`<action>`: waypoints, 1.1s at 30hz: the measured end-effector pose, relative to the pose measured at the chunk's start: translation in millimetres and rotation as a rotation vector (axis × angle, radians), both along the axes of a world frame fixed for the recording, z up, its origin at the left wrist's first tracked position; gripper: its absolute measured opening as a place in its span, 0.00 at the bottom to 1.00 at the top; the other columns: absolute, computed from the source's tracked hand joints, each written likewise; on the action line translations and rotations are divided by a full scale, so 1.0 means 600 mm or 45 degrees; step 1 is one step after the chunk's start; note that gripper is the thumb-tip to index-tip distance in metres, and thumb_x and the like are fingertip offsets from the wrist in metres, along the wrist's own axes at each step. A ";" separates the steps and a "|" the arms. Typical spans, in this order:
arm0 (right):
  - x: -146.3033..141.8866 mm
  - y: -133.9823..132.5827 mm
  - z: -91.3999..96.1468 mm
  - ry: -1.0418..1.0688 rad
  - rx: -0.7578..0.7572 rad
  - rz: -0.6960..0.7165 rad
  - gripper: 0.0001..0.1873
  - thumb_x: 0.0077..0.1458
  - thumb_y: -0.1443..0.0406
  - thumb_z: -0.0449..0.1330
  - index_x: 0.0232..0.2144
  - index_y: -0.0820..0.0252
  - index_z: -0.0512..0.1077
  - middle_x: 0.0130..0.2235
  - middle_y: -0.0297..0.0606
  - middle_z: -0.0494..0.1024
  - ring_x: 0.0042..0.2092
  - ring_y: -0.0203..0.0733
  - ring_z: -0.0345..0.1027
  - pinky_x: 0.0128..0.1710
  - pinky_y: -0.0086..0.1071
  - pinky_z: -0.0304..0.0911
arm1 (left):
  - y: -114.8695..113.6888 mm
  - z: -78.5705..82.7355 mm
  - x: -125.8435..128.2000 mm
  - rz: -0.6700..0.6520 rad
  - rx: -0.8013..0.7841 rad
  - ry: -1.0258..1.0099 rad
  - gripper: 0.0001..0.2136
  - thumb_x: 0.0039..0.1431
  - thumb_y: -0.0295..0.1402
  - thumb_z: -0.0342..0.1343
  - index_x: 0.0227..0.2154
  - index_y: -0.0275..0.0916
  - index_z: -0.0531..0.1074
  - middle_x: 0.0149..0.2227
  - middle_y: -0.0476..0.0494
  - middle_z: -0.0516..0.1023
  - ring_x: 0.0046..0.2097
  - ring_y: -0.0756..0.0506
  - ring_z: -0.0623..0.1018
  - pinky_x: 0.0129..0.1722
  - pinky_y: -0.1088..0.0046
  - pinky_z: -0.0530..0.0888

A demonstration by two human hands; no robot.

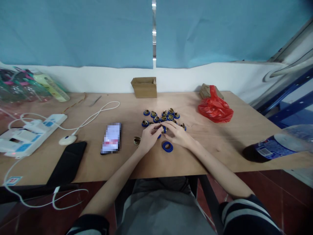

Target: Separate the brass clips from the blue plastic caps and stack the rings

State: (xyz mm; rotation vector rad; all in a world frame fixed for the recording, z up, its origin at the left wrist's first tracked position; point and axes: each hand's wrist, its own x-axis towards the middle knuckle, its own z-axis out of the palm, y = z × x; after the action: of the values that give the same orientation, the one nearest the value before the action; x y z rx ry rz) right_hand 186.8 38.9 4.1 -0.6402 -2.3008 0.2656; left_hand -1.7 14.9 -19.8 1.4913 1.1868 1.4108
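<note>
Between both hands, over the middle of the table, is a small brass-coloured metal fitting with a blue ring (164, 130). My left hand (149, 135) pinches it from the left with thumb and fingertips. My right hand (179, 134) closes on it from the other side. Just beyond my fingers sits a group of several similar brass-and-blue fittings (156, 119), some partly hidden by the hands. A loose blue ring (167, 147) lies flat on the near side, below my right hand. Left of my left hand are brass-coloured pieces (137, 140) with no blue ring visible on them.
A phone (111, 138), a black flat item (67, 162) and a white power strip (36, 135) with cables are at left. An open cardboard box (144, 88) stands at the back. A red plastic bag (215, 109) and a dark drink bottle (271, 148) are at right.
</note>
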 end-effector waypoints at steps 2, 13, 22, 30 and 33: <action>0.000 0.000 0.002 -0.010 0.023 0.010 0.30 0.59 0.71 0.58 0.63 0.56 0.64 0.57 0.49 0.73 0.58 0.53 0.71 0.57 0.51 0.73 | 0.001 -0.001 -0.001 -0.007 -0.008 0.003 0.15 0.62 0.41 0.60 0.45 0.37 0.79 0.46 0.38 0.83 0.46 0.41 0.83 0.46 0.63 0.82; 0.005 0.004 0.003 -0.031 -0.056 -0.022 0.26 0.55 0.69 0.61 0.57 0.58 0.65 0.54 0.50 0.73 0.54 0.54 0.72 0.54 0.49 0.73 | -0.010 -0.005 0.016 -0.227 -0.033 -0.044 0.18 0.61 0.37 0.61 0.54 0.39 0.73 0.51 0.38 0.82 0.50 0.42 0.83 0.51 0.63 0.81; 0.009 -0.003 0.013 -0.078 -0.106 -0.076 0.26 0.56 0.69 0.58 0.58 0.56 0.65 0.54 0.47 0.76 0.53 0.52 0.74 0.52 0.45 0.73 | -0.012 0.008 0.006 -0.071 0.036 -0.007 0.17 0.59 0.39 0.64 0.49 0.39 0.75 0.45 0.40 0.83 0.42 0.44 0.84 0.44 0.65 0.82; 0.022 0.002 0.025 -0.025 -0.108 -0.192 0.19 0.62 0.60 0.59 0.55 0.56 0.68 0.48 0.45 0.77 0.41 0.46 0.74 0.43 0.42 0.72 | -0.005 0.014 -0.002 0.011 -0.002 0.011 0.16 0.62 0.45 0.60 0.43 0.38 0.78 0.43 0.39 0.83 0.43 0.42 0.84 0.44 0.66 0.81; 0.029 0.006 0.028 -0.022 -0.152 -0.223 0.18 0.61 0.53 0.62 0.47 0.58 0.72 0.39 0.41 0.77 0.36 0.44 0.71 0.38 0.38 0.68 | -0.002 0.016 -0.001 -0.054 -0.078 -0.132 0.18 0.61 0.46 0.62 0.46 0.37 0.76 0.45 0.38 0.83 0.43 0.42 0.84 0.44 0.64 0.82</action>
State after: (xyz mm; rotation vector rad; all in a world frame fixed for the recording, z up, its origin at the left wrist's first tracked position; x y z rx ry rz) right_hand 204.0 42.4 21.2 -0.9024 -2.2405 0.3166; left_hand -2.5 13.7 -10.3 1.3766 1.1190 1.3936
